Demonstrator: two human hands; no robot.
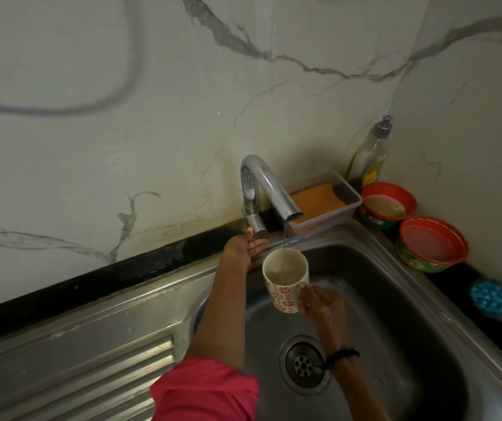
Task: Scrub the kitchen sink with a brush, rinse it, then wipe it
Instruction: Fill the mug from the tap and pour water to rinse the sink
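Note:
The steel sink (401, 311) fills the lower right, with its drain (303, 363) near the bottom. A thin stream of water runs from the chrome tap (263, 180) into a white mug with red flowers (284, 279). My right hand (322, 305) grips the mug by its handle and holds it under the spout, over the basin. My left hand (243, 247) reaches up to the tap's lever (257, 228), its fingers fairly straight and touching the lever from below. A blue scrubbing brush (495, 299) lies on the dark counter to the right of the sink, bristles up.
Behind the sink stands a clear tray (351, 208) holding an orange sponge (318, 199). Next to it are a dish soap bottle (371, 153) and two red-rimmed bowls (388, 205) (430, 243). A ribbed steel drainboard (76, 360) lies to the left. Marble walls close off the back and right.

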